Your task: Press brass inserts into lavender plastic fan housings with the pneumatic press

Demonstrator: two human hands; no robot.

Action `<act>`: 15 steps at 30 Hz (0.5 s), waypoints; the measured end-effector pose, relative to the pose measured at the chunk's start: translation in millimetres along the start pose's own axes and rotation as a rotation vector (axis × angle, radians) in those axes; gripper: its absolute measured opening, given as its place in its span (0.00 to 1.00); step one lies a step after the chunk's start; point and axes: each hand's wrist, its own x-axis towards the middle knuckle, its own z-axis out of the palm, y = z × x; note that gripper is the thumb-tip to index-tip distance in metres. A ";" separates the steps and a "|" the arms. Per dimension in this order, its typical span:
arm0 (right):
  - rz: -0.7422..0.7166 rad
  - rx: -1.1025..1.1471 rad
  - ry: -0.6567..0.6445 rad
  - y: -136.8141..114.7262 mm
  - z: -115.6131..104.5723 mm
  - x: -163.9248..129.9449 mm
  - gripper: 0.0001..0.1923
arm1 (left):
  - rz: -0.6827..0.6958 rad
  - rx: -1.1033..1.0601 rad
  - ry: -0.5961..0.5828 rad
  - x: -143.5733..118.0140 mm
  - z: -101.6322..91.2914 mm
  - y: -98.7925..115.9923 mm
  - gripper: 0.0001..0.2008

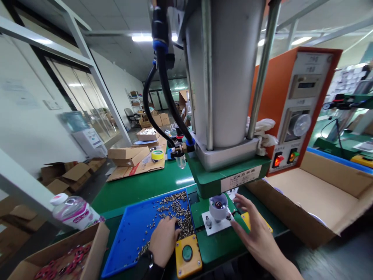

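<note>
My left hand [163, 240], with a dark band on its wrist, is over the right side of a blue tray [125, 227]. Its fingers curl down among small metal fittings [177, 208]; the fingertips are hidden, so what they pinch cannot be made out. My right hand [258, 237] is open, thumb and fingers apart, just right of a white cup-shaped part [218, 212]. No grip on that part is visible. The cup stands upright on a white fixture plate [211, 229] beneath the green press head [210, 181]. Something dark and reddish shows inside the cup.
Yellow button boxes [189, 258] flank the fixture. An orange control box [303, 101] stands right of the press, behind an open cardboard box [335, 190]. At left are a carton of red parts [72, 260] and a bottle [74, 210]. Yellow tape [157, 155] lies farther back.
</note>
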 end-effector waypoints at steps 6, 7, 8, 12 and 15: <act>-0.011 0.406 0.074 -45.5 25.7 44.9 0.25 | 0.008 -0.009 -0.051 -0.9 -14.4 2.9 0.12; 0.009 0.444 0.142 -49.1 27.6 45.7 0.25 | 0.009 -0.006 -0.057 -0.7 -16.7 3.6 0.12; 0.023 0.450 0.202 -51.5 29.0 43.1 0.26 | 0.008 0.005 -0.065 -0.3 -18.5 4.6 0.12; -0.029 0.344 0.256 -49.9 39.2 -5.0 0.24 | 0.005 0.087 -0.104 5.4 -21.9 12.6 0.13; -0.117 0.412 0.242 -40.0 55.9 -64.3 0.15 | 0.019 0.105 -0.115 12.9 -20.8 23.0 0.13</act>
